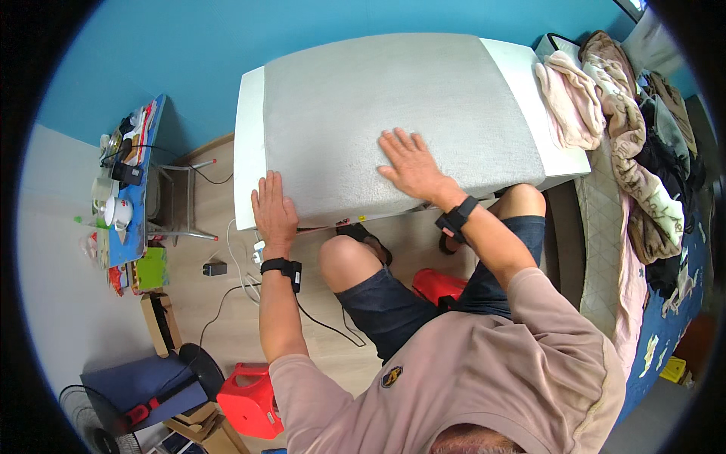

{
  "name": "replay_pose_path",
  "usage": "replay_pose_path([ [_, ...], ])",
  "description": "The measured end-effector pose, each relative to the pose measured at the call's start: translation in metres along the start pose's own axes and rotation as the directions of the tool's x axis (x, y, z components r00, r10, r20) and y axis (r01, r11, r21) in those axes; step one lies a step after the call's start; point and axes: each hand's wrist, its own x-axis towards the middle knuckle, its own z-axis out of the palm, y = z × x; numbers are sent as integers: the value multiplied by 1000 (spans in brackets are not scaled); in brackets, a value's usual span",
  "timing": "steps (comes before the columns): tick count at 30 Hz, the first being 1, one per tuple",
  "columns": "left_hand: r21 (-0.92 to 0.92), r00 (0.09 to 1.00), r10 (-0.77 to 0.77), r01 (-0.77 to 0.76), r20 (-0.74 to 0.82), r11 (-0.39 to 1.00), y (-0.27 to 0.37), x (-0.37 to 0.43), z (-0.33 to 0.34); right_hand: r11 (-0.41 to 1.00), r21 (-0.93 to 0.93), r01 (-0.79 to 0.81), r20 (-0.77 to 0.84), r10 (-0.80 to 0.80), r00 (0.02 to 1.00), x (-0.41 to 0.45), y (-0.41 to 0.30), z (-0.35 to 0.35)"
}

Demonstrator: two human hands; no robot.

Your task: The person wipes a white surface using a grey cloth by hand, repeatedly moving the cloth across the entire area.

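Observation:
A grey cloth (391, 102) lies spread over a white table (248, 142), its near edge hanging over the front. My left hand (274, 210) rests flat at the cloth's front left corner, partly on the white tabletop. Farther right, my right hand (413, 164) is laid palm down on the cloth with its fingers a little apart. Neither hand holds anything. Black straps with small devices circle both wrists. At the right end of the table is a folded pale pink fleece cloth (570, 102).
To the right stands a bed with a heaped brown-and-cream blanket (624, 142). A blue folding table (130, 238) on the left carries a white enamel mug (118, 211) and clutter. Cables and a black adapter (215, 268) lie on the floor, near a red plastic stool (249, 400).

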Motion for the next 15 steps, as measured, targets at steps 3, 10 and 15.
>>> replay_pose_path([
  [3, 10, 1000, -9, 9, 14, 1000, 4, 1, -2, 988, -83, -129, 11, 130, 991, -25, 47, -14],
  [10, 56, 999, -8, 5, 51, 998, 1, -1, -1, 898, -139, -416, -34, 416, 909, -95, 150, -42],
  [15, 63, 997, -7, 2, 78, 998, 6, 0, -4, 802, -135, -582, -71, 578, 813, -148, 216, -57],
])
